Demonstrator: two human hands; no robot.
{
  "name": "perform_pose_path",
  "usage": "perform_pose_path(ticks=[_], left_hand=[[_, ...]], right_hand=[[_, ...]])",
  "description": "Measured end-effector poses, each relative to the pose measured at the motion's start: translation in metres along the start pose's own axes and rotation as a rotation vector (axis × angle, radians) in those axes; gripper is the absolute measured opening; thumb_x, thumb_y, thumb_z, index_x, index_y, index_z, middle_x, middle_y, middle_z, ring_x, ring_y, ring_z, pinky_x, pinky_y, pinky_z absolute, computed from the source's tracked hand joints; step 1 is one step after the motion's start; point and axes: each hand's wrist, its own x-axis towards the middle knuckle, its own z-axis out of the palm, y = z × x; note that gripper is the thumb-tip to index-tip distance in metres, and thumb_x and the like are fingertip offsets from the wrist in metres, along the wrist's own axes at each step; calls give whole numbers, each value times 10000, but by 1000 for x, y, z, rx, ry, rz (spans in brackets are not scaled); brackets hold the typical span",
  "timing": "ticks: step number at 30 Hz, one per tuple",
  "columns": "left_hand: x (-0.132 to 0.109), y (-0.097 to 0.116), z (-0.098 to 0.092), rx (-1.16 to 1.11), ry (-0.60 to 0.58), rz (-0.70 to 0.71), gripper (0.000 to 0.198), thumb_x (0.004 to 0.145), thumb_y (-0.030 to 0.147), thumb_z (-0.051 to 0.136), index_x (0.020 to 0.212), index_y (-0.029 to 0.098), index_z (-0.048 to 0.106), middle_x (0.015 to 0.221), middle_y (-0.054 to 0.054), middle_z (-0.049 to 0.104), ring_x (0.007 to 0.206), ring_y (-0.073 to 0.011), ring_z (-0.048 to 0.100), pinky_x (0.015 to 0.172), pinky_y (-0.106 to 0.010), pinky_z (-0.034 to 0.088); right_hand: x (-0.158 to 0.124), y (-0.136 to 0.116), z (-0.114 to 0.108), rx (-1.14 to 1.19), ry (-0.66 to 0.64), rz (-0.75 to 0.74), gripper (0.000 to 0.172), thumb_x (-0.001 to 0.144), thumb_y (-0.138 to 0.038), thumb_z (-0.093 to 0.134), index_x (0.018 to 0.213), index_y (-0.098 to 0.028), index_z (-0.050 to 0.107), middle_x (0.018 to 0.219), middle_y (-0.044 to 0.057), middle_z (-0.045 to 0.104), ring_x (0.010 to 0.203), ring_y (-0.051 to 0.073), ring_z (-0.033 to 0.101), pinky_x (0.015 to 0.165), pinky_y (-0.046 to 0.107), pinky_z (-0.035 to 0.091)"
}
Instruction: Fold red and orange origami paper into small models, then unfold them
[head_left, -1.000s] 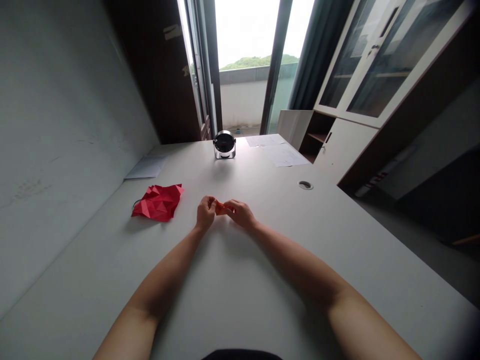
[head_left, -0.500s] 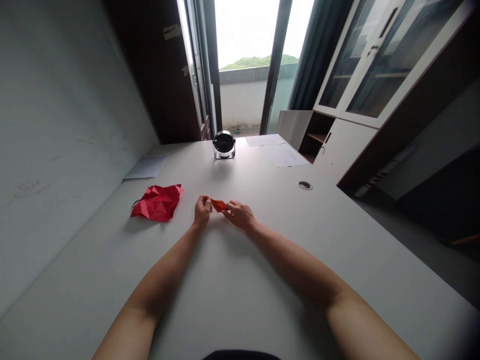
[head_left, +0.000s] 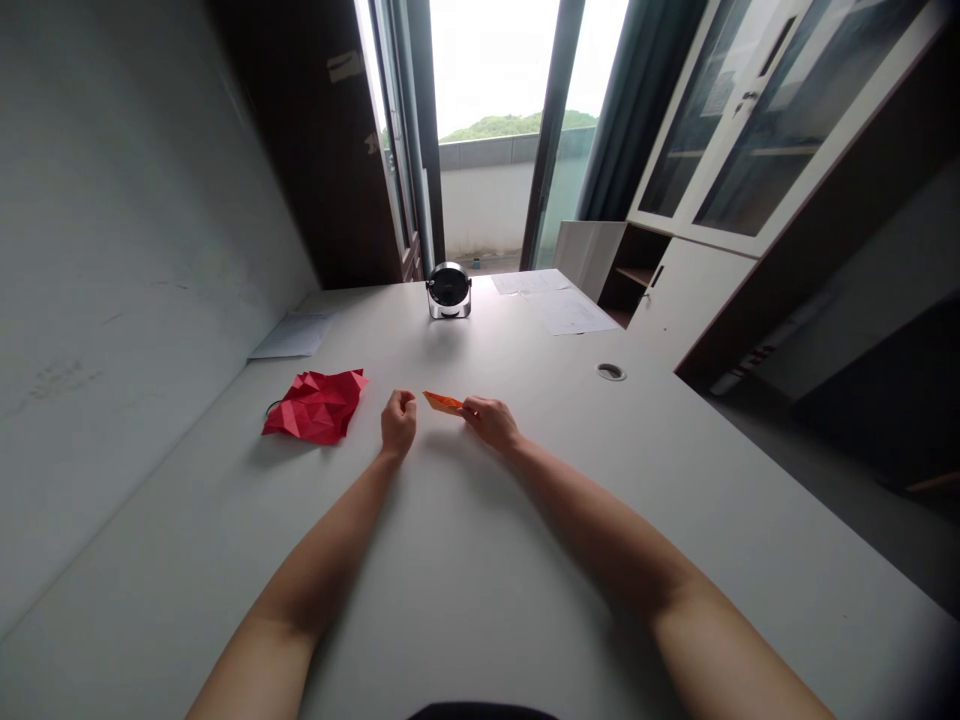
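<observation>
A small folded piece of orange paper (head_left: 442,402) is held above the white table (head_left: 450,560), its pointed end toward the left. My right hand (head_left: 491,423) pinches its right end between thumb and fingers. Just left of the paper's tip, apart from it, my left hand (head_left: 398,421) is closed with its fingers curled in; I see nothing in it. Farther left lies a creased sheet of red paper (head_left: 319,407), with a thin dark loop showing at its left edge.
A round black device on a metal stand (head_left: 448,290) is at the table's far side. White sheets (head_left: 574,312) lie at the back right, another paper (head_left: 292,334) by the left wall. A cable hole (head_left: 610,371) is set in the table at right.
My left hand has let go of the orange paper and moved slightly left. My right hand has shifted right with the paper, which is now turned and shows a flatter, pointed shape.
</observation>
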Motion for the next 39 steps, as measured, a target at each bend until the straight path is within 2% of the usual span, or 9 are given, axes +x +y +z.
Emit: perform_pose_path(ticks=[3, 6, 9, 12, 18, 25, 29, 32, 39], left_hand=[[-5, 14, -3, 175, -41, 259, 283, 870, 226, 544, 1132, 244, 649, 1021, -75, 640, 947, -236, 589, 832, -347, 465], [-7, 18, -1, 319, -188, 422, 257, 881, 239, 580, 1106, 259, 701, 1130, -91, 647, 1078, -276, 554, 966, -408, 412], [-6, 13, 1, 398, -283, 435, 246, 899, 270, 587, 1110, 257, 712, 1017, -86, 676, 975, -267, 579, 924, -407, 422], [-4, 6, 1, 406, -313, 427, 272, 910, 289, 586, 1154, 258, 703, 943, -80, 678, 879, -248, 593, 853, -372, 442], [-5, 7, -1, 439, -401, 419, 164, 899, 290, 621, 1009, 262, 739, 898, -55, 701, 797, -210, 614, 760, -316, 437], [-10, 18, 0, 589, -413, 459, 238, 966, 377, 545, 927, 252, 744, 876, -47, 720, 839, -196, 626, 795, -311, 410], [-13, 21, 2, 582, -427, 505, 312, 977, 433, 514, 895, 242, 746, 866, -63, 727, 824, -201, 625, 821, -326, 395], [-13, 19, 2, 500, -430, 439, 264, 957, 403, 549, 901, 249, 756, 877, -58, 737, 810, -202, 628, 774, -312, 399], [-7, 6, 5, 19, -441, 76, 217, 847, 396, 653, 884, 223, 779, 774, -32, 726, 723, -183, 624, 688, -279, 434]], right_hand=[[0, 2, -2, -43, -61, -89, 209, 959, -310, 537, 824, -227, 674, 810, 13, 677, 631, 131, 530, 608, 232, 311], [1, 3, -3, -58, -74, -129, 211, 972, -318, 524, 864, -226, 679, 830, 23, 677, 654, 133, 536, 618, 232, 319], [2, 6, -3, -36, -35, -133, 217, 978, -312, 514, 863, -223, 674, 826, 23, 671, 658, 134, 532, 625, 233, 328], [2, 9, -4, -17, -9, -145, 218, 984, -306, 505, 869, -220, 669, 830, 23, 671, 663, 134, 537, 637, 234, 338], [1, 9, -3, -27, -22, -155, 219, 995, -302, 503, 883, -218, 672, 859, 28, 686, 706, 138, 578, 670, 233, 365], [-1, -1, -2, -109, -34, -144, 218, 991, -310, 539, 1173, -243, 639, 1006, 51, 717, 888, 180, 616, 764, 265, 411], [0, -4, 0, -196, -106, -188, 250, 1015, -370, 501, 968, -225, 699, 904, 63, 715, 876, 188, 588, 779, 281, 398], [0, -4, 2, -213, -104, -191, 303, 1031, -364, 465, 892, -211, 687, 872, 59, 706, 845, 180, 569, 768, 283, 380], [-1, 2, 7, -48, -54, -93, 265, 1012, -336, 476, 889, -209, 674, 843, 47, 674, 808, 171, 563, 711, 272, 364]])
